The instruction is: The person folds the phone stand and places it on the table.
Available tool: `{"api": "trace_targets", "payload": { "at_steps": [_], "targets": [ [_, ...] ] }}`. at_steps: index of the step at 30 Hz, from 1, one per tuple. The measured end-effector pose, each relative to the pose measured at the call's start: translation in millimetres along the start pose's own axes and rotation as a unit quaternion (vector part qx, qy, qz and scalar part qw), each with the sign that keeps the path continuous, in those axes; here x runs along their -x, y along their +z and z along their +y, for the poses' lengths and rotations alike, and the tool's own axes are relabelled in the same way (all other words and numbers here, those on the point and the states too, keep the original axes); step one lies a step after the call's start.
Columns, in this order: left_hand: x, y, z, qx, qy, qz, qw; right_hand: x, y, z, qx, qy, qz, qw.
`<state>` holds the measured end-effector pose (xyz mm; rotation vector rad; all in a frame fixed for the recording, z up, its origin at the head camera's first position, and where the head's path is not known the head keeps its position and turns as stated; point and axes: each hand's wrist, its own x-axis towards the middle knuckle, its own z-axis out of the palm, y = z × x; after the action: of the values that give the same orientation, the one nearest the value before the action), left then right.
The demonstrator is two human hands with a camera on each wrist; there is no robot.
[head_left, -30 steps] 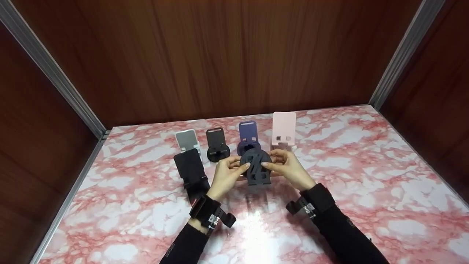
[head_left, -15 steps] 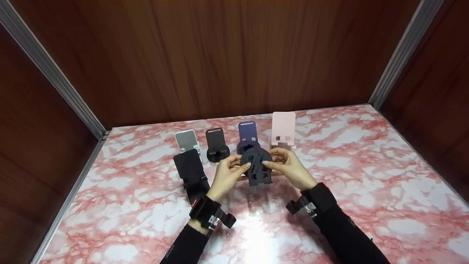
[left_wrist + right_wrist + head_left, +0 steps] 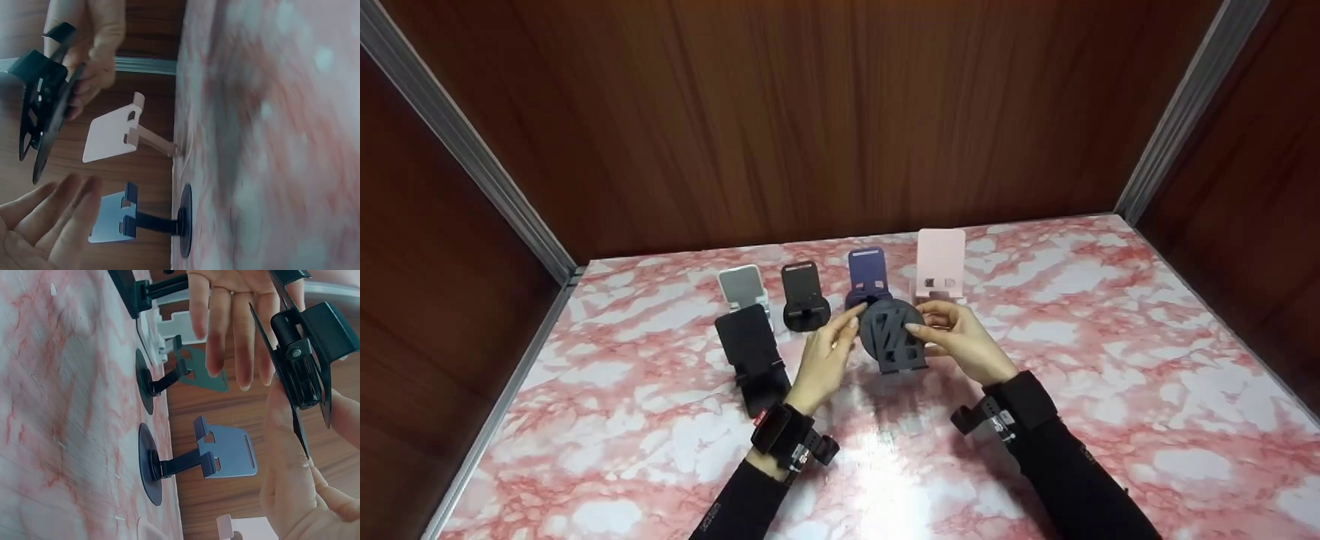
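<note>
Just left of the left hand (image 3: 821, 364), a black stand (image 3: 748, 341) rests on the surface (image 3: 622, 390). That hand's fingers extend loosely, gripping nothing; whether they touch the folded dark stand (image 3: 892, 330) to their right is unclear. It hangs raised between the 2 hands, its long axis pointing away from the person, disc end farther. The right hand (image 3: 967, 349) has thumb and fingers clamped on its right edge.

Right hand (image 3: 301, 486) pinched a folded dark stand (image 3: 296, 363), its hinge in plain sight. Left hand (image 3: 243, 323) showed near it, fingers extended. Blue stand (image 3: 236, 450) and greenish stand (image 3: 207, 370) stood on round bases, on pink marbled tabletop (image 3: 62, 433).
</note>
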<state>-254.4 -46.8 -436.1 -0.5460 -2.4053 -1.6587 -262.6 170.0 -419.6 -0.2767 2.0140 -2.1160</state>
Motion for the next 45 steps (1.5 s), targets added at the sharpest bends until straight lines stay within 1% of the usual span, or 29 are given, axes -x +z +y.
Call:
{"api": "trace_targets", "payload": {
  "at_steps": [2,3,7,10,13,17,20,24,28,33,39,41,45],
  "targets": [
    [0.1,0.0,-1.3,-0.048,0.022,0.008,0.9986,0,-1,-1,0.005,0.005,0.005,1.0],
    [0.3,-0.1,-1.8,-0.064,0.029,0.009,0.9975,0,-2,-1,0.009,0.007,0.007,1.0],
    [1.2,0.8,-3.1,-0.103,0.052,0.007,0.9933,0,-5,-1,0.018,0.009,0.01,1.0],
    [2.0,2.6,-3.9,-0.149,0.064,0.005,0.9868,-1,-8,-1,0.017,0.012,0.009,1.0],
    [3.3,4.9,-4.6,-0.214,0.072,-0.002,0.9742,0,-12,-2,0.012,0.016,0.009,1.0],
    [6.7,8.3,-6.3,-0.305,0.06,-0.015,0.9504,0,-17,-3,-0.003,0.013,0.004,1.0],
    [9.4,10.4,-7.8,-0.345,0.037,-0.029,0.9375,0,-21,-3,-0.015,0.007,0.005,1.0],
    [11.2,11.9,-10.1,-0.365,0.015,-0.036,0.9303,0,-27,-4,-0.023,0.008,0.01,1.0],
    [11.6,12.4,-13.4,-0.376,0.015,-0.04,0.9258,-1,-33,-4,-0.026,0.022,0.018,0.999],
    [12.3,12.3,-15.3,-0.38,0.01,-0.052,0.9236,-1,-45,-6,-0.028,0.028,0.025,0.999],
    [12.1,12.7,-15.2,-0.385,0.009,-0.052,0.9214,1,-64,-9,-0.034,0.022,0.044,0.998],
    [12.3,12.4,-14.6,-0.388,0.01,-0.052,0.9202,3,-72,-10,-0.048,0.017,0.052,0.997],
    [12.4,11.9,-13.5,-0.394,0.009,-0.053,0.9177,8,-90,-13,-0.096,-0.001,0.06,0.994]
  ]
}}
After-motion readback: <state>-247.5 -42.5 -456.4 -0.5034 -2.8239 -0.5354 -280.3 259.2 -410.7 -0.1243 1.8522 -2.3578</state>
